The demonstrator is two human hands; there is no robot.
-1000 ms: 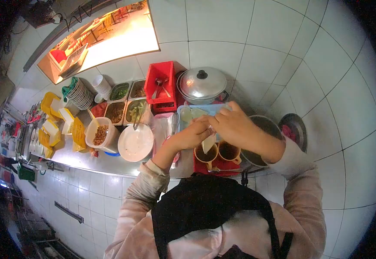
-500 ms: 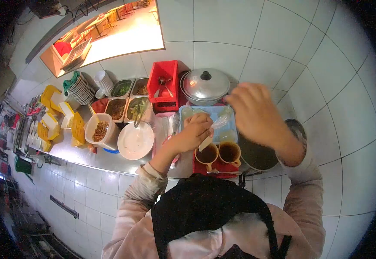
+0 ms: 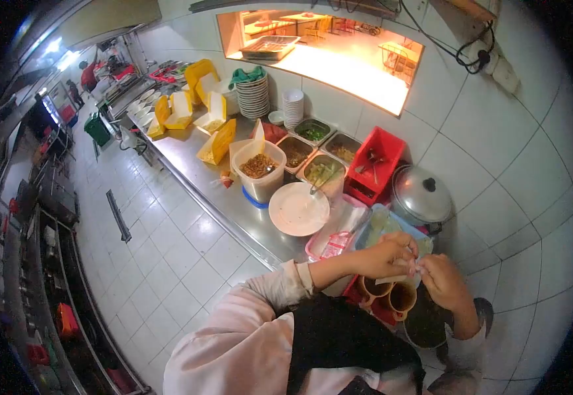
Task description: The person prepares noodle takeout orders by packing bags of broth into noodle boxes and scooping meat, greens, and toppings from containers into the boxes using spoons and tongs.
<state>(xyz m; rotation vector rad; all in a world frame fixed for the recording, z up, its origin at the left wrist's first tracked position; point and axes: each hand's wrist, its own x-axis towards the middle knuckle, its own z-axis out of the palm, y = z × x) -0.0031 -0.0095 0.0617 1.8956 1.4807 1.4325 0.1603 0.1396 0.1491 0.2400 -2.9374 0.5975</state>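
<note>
My left hand [image 3: 389, 257] is closed on a small clear plastic bag, and a pale flat handle sticks out below its fingers. My right hand [image 3: 441, 276] meets it with pinched fingers at the bag's gathered top. Below the hands, a cup of dark liquid [image 3: 402, 297] and a second cup [image 3: 373, 287] stand on a red tray [image 3: 384, 311]. Just behind the hands lies a light blue tray [image 3: 373, 224] with filled clear bags. The lower part of the held bag is hidden by my fingers.
Left of my hands are a white plate [image 3: 299, 209], a tub of chopped food [image 3: 259, 164], metal food pans [image 3: 313, 131] and yellow boxes [image 3: 218, 142]. A red bin [image 3: 375, 158] and lidded pot [image 3: 422, 193] stand behind. A large pot [image 3: 425, 322] is at the right.
The view has swung left, so the counter and floor show more. My right hand, raised away from my left half a second ago, is back against it at the bag.
</note>
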